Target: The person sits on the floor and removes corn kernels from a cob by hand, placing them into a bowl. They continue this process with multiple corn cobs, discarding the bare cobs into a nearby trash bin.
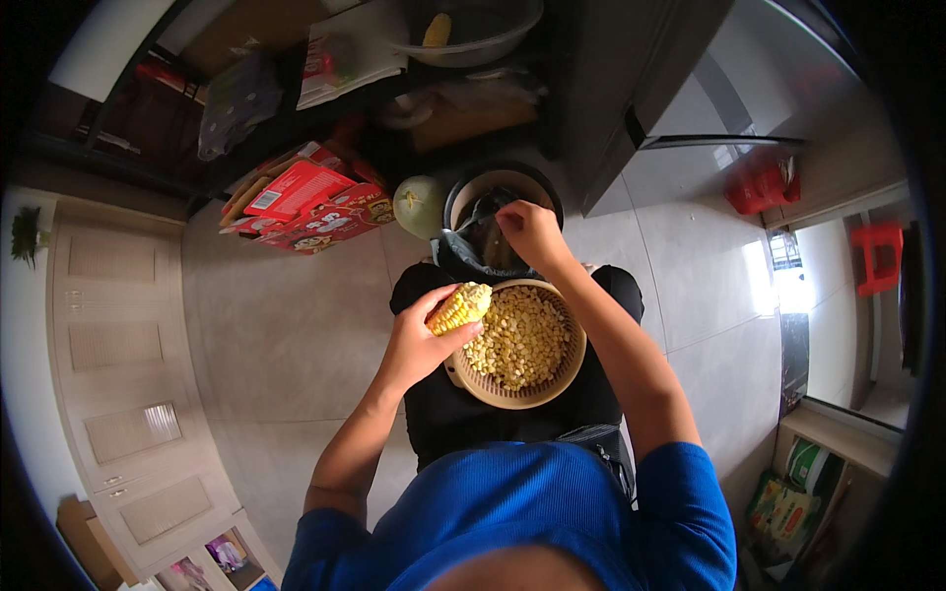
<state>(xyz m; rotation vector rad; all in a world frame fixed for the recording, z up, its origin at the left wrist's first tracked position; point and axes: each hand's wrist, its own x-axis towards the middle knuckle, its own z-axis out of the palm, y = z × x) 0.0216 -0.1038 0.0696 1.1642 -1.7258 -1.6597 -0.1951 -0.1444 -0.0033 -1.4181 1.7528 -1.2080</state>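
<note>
My left hand [422, 340] is wrapped round a corn cob [459, 309], with pale bare patches showing at its upper end. Below and to the right of the cob, a tan basket [524, 399] full of loose corn kernels [517, 340] rests on my lap. My right hand [533, 236] is over the trash bin [505, 177] beyond the basket, its fingers drawn together. Whatever they may hold is hidden. A dark plastic bag [458, 254] lines the bin and folds over its near rim.
A pale green melon [420, 206] stands on the floor left of the bin, beside red cardboard boxes [307, 202]. Ahead is a shelf with a clear bowl [483, 44] holding another corn cob [438, 30]. A red stool [877, 258] is at the far right.
</note>
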